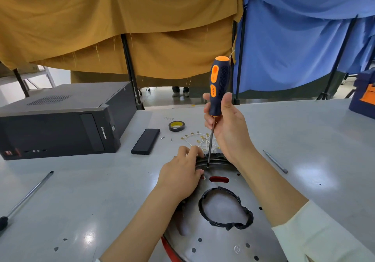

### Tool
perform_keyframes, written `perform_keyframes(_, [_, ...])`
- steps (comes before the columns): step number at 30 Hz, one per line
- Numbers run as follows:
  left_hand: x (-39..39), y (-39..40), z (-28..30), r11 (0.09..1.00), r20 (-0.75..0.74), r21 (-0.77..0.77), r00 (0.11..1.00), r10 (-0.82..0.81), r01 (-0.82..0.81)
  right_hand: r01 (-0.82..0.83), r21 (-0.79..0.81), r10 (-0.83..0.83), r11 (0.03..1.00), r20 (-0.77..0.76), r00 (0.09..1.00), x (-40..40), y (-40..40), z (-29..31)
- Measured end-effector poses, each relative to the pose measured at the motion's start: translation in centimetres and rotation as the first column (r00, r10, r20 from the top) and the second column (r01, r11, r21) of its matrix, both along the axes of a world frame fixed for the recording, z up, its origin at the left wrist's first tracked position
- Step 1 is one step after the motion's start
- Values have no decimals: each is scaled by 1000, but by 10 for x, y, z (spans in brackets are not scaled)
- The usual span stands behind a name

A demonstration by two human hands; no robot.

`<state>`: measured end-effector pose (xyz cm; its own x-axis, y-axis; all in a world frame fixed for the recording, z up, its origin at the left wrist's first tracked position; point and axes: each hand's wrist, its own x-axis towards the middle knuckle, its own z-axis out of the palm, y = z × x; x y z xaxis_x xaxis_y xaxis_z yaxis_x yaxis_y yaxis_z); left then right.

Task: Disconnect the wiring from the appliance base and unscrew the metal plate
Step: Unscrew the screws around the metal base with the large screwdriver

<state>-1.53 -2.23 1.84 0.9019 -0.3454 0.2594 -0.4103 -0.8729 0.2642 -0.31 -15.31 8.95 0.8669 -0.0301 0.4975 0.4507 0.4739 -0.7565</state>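
Note:
A round metal plate [223,239] with a black-rimmed centre hole lies on the grey table in front of me, a red rim showing at its lower left edge. My right hand [228,127] grips an orange and dark blue screwdriver [218,85] upright, its tip on a screw at the plate's far rim. My left hand [182,172] rests on the plate's far left edge, fingers curled over the rim next to the tip. A bundle of white wires with brass terminals [199,139] lies just beyond the plate.
A black desktop computer [60,119] lies at the left. A black flat device [145,141], a tape roll [176,126] and loose screws [166,138] lie behind the plate. Long metal shafts lie at the left [30,193] and right [275,161]. Blue box [363,93] far right.

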Motion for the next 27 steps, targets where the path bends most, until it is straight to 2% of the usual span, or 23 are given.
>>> perform_keyframes(3, [2, 1, -2, 999, -19, 47, 1000, -9, 10, -32, 29, 32, 999, -1, 999, -1, -2, 0])
perform_keyframes(8, [4, 0, -3, 995, -31, 97, 1000, 0, 3, 83, 8, -83, 996, 1, 997, -2, -7, -2])
perform_keyframes(15, [6, 0, -4, 995, -27, 97, 1000, -2, 5, 20, 18, -19, 1000, -18, 1000, 0, -6, -1])
perform_keyframes(20, [6, 1, -5, 996, -37, 90, 999, 0, 3, 125, -10, -125, 992, 3, 992, 0, -9, -2])
perform_keyframes(27, [4, 1, -4, 996, -46, 85, 999, 2, 2, 88, -3, -88, 996, -14, 996, 0, -8, -2])
